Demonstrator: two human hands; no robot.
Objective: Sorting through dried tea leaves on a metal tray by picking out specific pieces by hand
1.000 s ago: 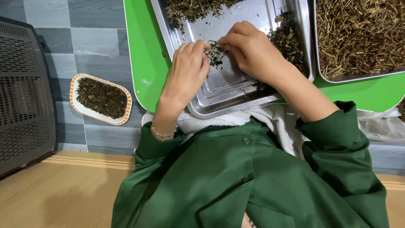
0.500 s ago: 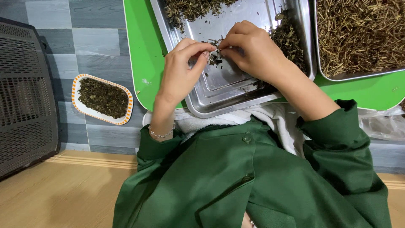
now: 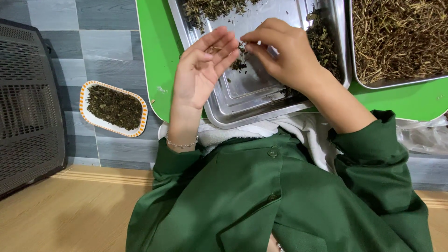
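My left hand [image 3: 200, 70] is palm up with fingers apart over the near left corner of a steel tray [image 3: 242, 105]; a few dried leaf bits lie on its fingertips. My right hand [image 3: 284, 51] is just to its right, thumb and fingers pinched on a small clump of dried leaves [image 3: 241, 46] above the tray. Dark dried leaves [image 3: 210, 8] lie along the tray's far side and right side. The tray rests on a green board [image 3: 156, 60] across my lap.
A second steel tray of brown dried stems [image 3: 401, 37] sits to the right on the green board. A small white dish with an orange rim [image 3: 113, 108] holding dark leaves lies on the grey floor at left. A black plastic crate [image 3: 25, 102] stands far left.
My left hand has opened and turned palm up, away from the clump. My right hand has stayed pinched at the same spot.
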